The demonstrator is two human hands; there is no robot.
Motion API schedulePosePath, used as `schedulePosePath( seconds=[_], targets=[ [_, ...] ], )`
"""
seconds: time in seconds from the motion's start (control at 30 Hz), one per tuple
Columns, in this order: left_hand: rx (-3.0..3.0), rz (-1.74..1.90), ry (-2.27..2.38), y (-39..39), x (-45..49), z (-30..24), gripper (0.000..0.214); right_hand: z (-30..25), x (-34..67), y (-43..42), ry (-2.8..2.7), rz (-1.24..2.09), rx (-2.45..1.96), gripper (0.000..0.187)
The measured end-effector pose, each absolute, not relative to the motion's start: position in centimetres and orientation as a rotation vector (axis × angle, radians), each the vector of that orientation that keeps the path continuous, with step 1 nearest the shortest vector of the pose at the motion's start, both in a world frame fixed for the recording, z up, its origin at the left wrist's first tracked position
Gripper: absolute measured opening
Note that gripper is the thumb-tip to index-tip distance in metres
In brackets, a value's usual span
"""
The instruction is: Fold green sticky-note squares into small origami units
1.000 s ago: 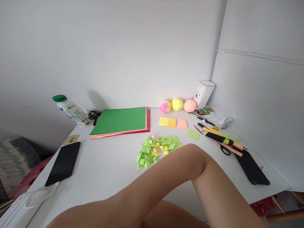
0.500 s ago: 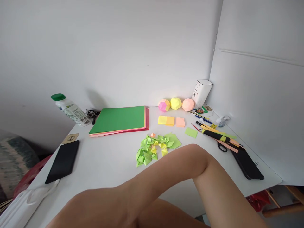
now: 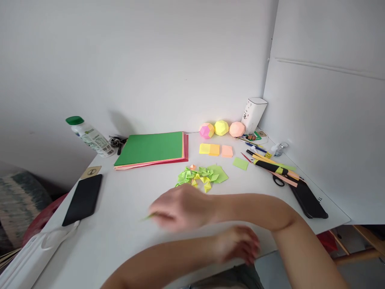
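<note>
"What is seen nearest, on this side of the heap of light-green folded paper pieces?"

"The left hand, by which the desk's near edge is reached, to the right of the heap. Its fingers are loosely curled but blurred, so whether anything is pinched by them cannot be told."

"And the right hand?"

"It is held between the left forearm and the heap, whose near part is covered from view by it. Its fingers are pressed together, and a thin green sliver is pinched in them, pointed out to the left. Its exact shape is lost to blur."

"How is the heap itself laid?"

"It is spread on the white tabletop. Small yellow folded paper pieces are set along its near side, and a flat light-green paper sheet is placed at its right end."

"What is found past it?"

"To the right and farther back, a light-green rectangular paper slip; behind the heap, a peach square paper pad and a yellow-and-orange pair of paper pads. To its left and beyond, a green-topped stack of coloured paper is laid. Farthest behind it, three faceted balls are lined up by the wall."
</note>
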State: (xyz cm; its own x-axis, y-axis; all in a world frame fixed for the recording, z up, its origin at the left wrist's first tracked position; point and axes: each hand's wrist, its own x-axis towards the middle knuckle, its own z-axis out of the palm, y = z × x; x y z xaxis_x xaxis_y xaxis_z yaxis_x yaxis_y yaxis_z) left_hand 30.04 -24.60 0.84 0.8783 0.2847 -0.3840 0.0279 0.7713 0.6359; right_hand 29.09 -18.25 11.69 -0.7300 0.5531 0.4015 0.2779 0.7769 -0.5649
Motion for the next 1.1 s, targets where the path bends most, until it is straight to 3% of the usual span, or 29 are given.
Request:
schedulePosePath(
  seconds=[0.1, 0.2, 0.3, 0.47, 0.67, 0.9, 1.1],
  targets=[
    [0.647, 0.423, 0.622, -20.8, 26.1, 1.1, 0.018, 7.8, 35.1, -17.9, -1.914, 0.876, -1.116, 0.017],
    [0.603, 0.611, 0.678, -17.8, 23.3, 1.2, 0.021, 3.1, 38.7, -18.3, -1.531, 1.175, -1.288, 0.026],
    [0.625, 0.657, 0.636, -16.8, 23.0, 0.8, 0.024, 0.0, 39.7, -18.6, -1.353, 1.406, -1.240, 0.031],
    [0.677, 0.733, 0.666, -17.2, 23.6, 0.1, 0.025, -0.6, 39.7, -18.8, -1.329, 1.524, -1.091, 0.028],
    [0.601, 0.665, 0.588, -16.7, 23.0, 0.0, 0.024, -1.2, 40.6, -19.3, -1.337, 1.448, -1.081, 0.020],
    [0.621, 0.648, 0.686, -16.5, 23.2, 0.2, 0.023, -1.4, 41.1, -19.2, -1.773, 1.001, -1.030, 0.013],
    [0.743, 0.644, 0.737, -17.1, 23.2, 0.2, 0.039, -1.2, 41.2, -18.9, -1.897, 0.805, -0.972, 0.011]
  ],
)
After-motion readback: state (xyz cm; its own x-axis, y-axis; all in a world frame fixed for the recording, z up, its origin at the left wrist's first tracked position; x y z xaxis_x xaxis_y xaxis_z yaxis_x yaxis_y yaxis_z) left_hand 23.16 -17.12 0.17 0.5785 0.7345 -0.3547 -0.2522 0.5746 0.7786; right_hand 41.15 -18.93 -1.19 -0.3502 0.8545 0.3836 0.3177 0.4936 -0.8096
